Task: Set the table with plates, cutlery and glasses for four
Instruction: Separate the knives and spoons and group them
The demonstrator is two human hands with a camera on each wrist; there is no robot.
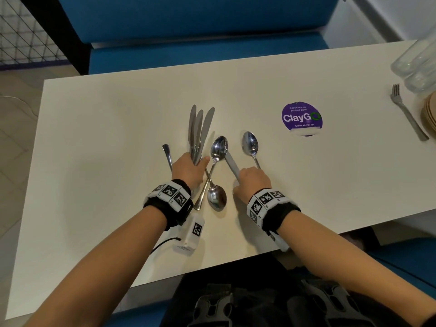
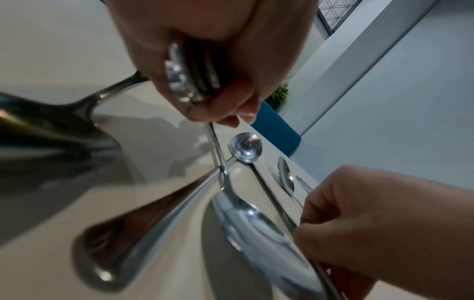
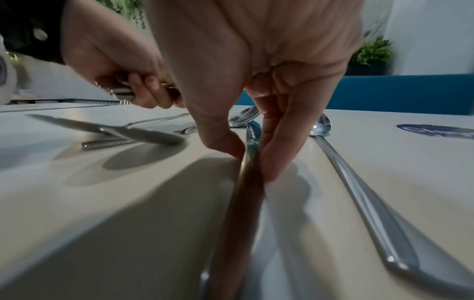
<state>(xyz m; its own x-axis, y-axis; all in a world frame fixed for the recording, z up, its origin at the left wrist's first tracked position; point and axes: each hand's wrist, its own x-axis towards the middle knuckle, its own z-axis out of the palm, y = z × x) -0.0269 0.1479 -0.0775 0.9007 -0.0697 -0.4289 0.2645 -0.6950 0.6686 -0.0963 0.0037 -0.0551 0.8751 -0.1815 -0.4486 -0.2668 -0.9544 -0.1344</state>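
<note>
**Cutlery gathered mid-table, one knife pinched in each direction**

Left hand (image 1: 188, 169) wrapped around a bundle of three knives (image 1: 199, 128), blades fanning toward the far edge of the white table (image 1: 106, 142), handles buried in the curled fingers (image 2: 231, 105). Just left of that grip, a single utensil handle (image 1: 167, 155) poking out toward the far edge, its other end hidden under the hand.

Right hand (image 1: 253, 182) beside it, thumb and forefinger (image 3: 277, 154) pinching the handle of a fourth knife (image 1: 232, 165), blade angled toward the far left and touching the bowl of a spoon (image 1: 219, 147). Under and between the two hands, that spoon crossed with a second spoon (image 1: 216, 198), bowl nearest the front edge. A third spoon (image 1: 250, 143) flat on the table just right of the pinched knife, handle running beneath the right hand.

Well apart, at the right edge: a lone fork (image 1: 407, 112), a stack of tan plates (image 1: 430, 114) and clear glasses (image 1: 417, 64) near the far right corner. Between them and the cutlery, a round purple sticker (image 1: 302, 118) on the tabletop.
</note>
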